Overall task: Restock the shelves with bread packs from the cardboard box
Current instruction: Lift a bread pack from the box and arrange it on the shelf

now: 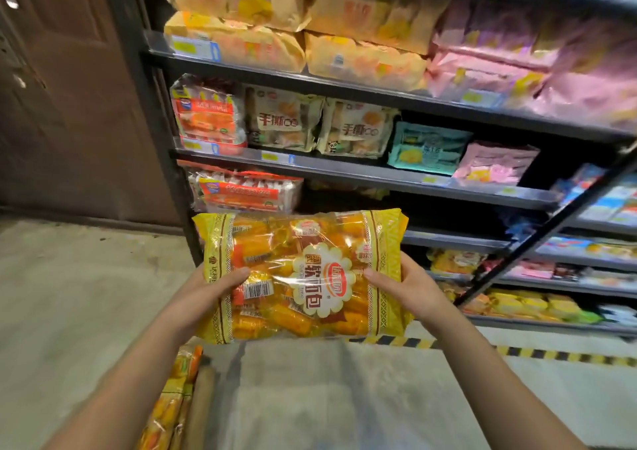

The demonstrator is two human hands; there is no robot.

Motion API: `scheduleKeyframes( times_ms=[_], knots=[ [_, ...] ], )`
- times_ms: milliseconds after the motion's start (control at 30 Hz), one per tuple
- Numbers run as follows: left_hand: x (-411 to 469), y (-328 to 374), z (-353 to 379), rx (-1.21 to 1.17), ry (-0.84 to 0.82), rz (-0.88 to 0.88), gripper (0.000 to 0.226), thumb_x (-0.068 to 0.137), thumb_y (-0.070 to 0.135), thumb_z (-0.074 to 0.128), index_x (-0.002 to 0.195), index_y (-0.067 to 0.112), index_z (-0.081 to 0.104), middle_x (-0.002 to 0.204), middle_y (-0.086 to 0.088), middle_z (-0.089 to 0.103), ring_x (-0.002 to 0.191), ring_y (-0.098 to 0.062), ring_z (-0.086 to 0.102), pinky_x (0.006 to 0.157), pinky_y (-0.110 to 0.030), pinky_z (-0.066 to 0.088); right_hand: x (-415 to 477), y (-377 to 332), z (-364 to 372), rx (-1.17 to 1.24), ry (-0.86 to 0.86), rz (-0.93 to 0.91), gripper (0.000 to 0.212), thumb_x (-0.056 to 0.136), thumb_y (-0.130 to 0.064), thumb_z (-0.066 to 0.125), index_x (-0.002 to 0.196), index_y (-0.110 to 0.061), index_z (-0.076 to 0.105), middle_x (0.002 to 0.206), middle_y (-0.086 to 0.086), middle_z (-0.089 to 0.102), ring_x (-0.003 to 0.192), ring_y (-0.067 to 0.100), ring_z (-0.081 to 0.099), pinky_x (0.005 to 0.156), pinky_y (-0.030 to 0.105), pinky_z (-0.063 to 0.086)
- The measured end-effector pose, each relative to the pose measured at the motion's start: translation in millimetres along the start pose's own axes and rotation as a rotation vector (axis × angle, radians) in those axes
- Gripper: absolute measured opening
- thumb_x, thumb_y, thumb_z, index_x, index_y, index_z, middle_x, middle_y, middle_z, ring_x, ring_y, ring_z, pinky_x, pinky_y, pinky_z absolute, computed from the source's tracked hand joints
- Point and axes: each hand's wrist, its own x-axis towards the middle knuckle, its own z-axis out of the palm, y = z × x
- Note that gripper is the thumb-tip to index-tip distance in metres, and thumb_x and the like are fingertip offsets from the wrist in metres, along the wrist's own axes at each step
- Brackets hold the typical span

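Shelves (pixel 362 174): a dark metal unit fills the upper view. Its tiers carry bagged bread in yellow, pink, teal and cream wrappers, set face-out along the front edges so the labels can be read.
Open gap (pixel 448 215): a dark, bare stretch on the tier just above the held pack, to the right of the red-banded packs (pixel 248 191). It looks the likely slot for this item.
Floor (pixel 69 294): pale concrete, with a yellow-and-black hazard strip (pixel 517 351) running along the foot of the shelving.
Cardboard box (pixel 201 401): low at the bottom left, with only one brown edge in view. More orange-yellow packs (pixel 172 405) lie inside, so restocking appears far from finished.
Bread pack (pixel 303 277): a large yellow bag of wrapped rolls held in the air in front of the lower tiers, clear of both box and shelf. It is carried flat with the label facing the person, probably to check its facing before placement.
Arms: both reach forward and slightly up from the bottom corners, roughly level with each other.
Left hand (pixel 213 287): grips the pack's left side.
Right hand (pixel 410 287): grips the right side, sharing the load so the soft bag does not sag.
Fingers (pixel 238 274): each thumb presses on the front face and the rest curl behind the bag, out of sight, closed around it.
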Motion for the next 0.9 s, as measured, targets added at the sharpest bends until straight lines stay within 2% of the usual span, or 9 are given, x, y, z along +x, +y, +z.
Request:
scheduleKeyframes(
  times_ms=[33, 100, 167, 333, 467, 567, 767, 833, 900],
  knots=[
    [3, 1, 14, 0.013, -0.013, -0.008, 0.095, 0.042, 0.070, 0.096, 0.124, 0.032, 0.066, 0.107, -0.001, 0.082, 0.094, -0.024, 0.081, 0.085, -0.048, 0.063, -2, 8, -12, 0.004, 0.013, 0.001, 0.052, 0.080, -0.051, 0.080, 0.127, -0.037, 0.061, 0.113, -0.014, 0.076, 0.099, 0.007, 0.075, 0.089, 0.038, 0.061],
    [8, 0, 40, 0.027, -0.018, -0.015, 0.067, 0.068, 0.058, 0.091, 0.124, 0.032, 0.066, 0.105, 0.000, 0.082, 0.094, -0.024, 0.081, 0.094, -0.053, 0.061, -4, 22, -35, 0.014, 0.027, 0.001, 0.050, 0.081, -0.052, 0.079, 0.126, -0.039, 0.061, 0.113, -0.016, 0.076, 0.099, 0.005, 0.074, 0.088, 0.036, 0.060],
    [16, -1, 65, 0.050, -0.017, -0.035, 0.054, 0.077, 0.049, 0.085, 0.125, 0.034, 0.065, 0.106, 0.001, 0.082, 0.095, -0.023, 0.080, 0.097, -0.055, 0.059, -6, 35, -58, 0.014, 0.041, -0.003, 0.047, 0.083, -0.051, 0.078, 0.126, -0.039, 0.061, 0.112, -0.016, 0.076, 0.099, 0.005, 0.074, 0.086, 0.033, 0.060],
    [31, -3, 125, 0.076, -0.013, -0.032, 0.058, 0.080, 0.041, 0.081, 0.133, 0.029, 0.063, 0.109, -0.001, 0.082, 0.097, -0.023, 0.080, 0.091, -0.048, 0.062, 4, 61, -112, -0.003, 0.091, -0.012, 0.047, 0.085, -0.049, 0.077, 0.127, -0.037, 0.061, 0.115, -0.015, 0.073, 0.102, 0.007, 0.071, 0.081, 0.029, 0.057],
    [39, -1, 151, 0.089, 0.012, -0.017, 0.064, 0.081, 0.043, 0.085, 0.138, 0.027, 0.060, 0.115, -0.004, 0.080, 0.103, -0.026, 0.079, 0.097, -0.055, 0.059, 19, 68, -136, -0.006, 0.096, -0.021, 0.048, 0.086, -0.047, 0.076, 0.129, -0.035, 0.059, 0.117, -0.013, 0.071, 0.106, 0.011, 0.069, 0.080, 0.030, 0.055],
    [44, 4, 159, 0.096, 0.036, -0.023, 0.062, 0.081, 0.044, 0.082, 0.138, 0.029, 0.060, 0.115, -0.002, 0.081, 0.102, -0.024, 0.079, 0.097, -0.054, 0.060, 31, 66, -144, 0.014, 0.094, -0.009, 0.044, 0.086, -0.047, 0.077, 0.124, -0.038, 0.059, 0.115, -0.014, 0.070, 0.104, 0.010, 0.069, 0.081, 0.031, 0.055],
    [74, 15, 153, 0.152, 0.067, -0.039, 0.070, 0.072, 0.064, 0.086, 0.132, 0.036, 0.064, 0.113, 0.004, 0.081, 0.103, -0.021, 0.079, 0.099, -0.056, 0.058, 62, 59, -139, 0.003, 0.107, -0.010, 0.041, 0.086, -0.043, 0.077, 0.123, -0.037, 0.061, 0.113, -0.014, 0.073, 0.098, 0.004, 0.070, 0.070, 0.022, 0.054],
    [89, 20, 146, 0.187, 0.043, -0.037, 0.068, 0.074, 0.063, 0.085, 0.133, 0.037, 0.064, 0.114, 0.007, 0.080, 0.105, -0.017, 0.078, 0.100, -0.050, 0.058, 73, 55, -135, -0.015, 0.124, -0.006, 0.041, 0.087, -0.043, 0.077, 0.124, -0.035, 0.060, 0.111, -0.015, 0.072, 0.097, 0.003, 0.070, 0.067, 0.020, 0.051],
    [102, 25, 143, 0.202, 0.027, -0.036, 0.060, 0.080, 0.056, 0.081, 0.135, 0.037, 0.063, 0.115, 0.009, 0.079, 0.106, -0.013, 0.075, 0.093, -0.036, 0.058, 85, 51, -130, -0.025, 0.140, 0.003, 0.044, 0.087, -0.044, 0.077, 0.126, -0.033, 0.060, 0.112, -0.015, 0.072, 0.098, 0.004, 0.069, 0.067, 0.020, 0.050]
  ],
)
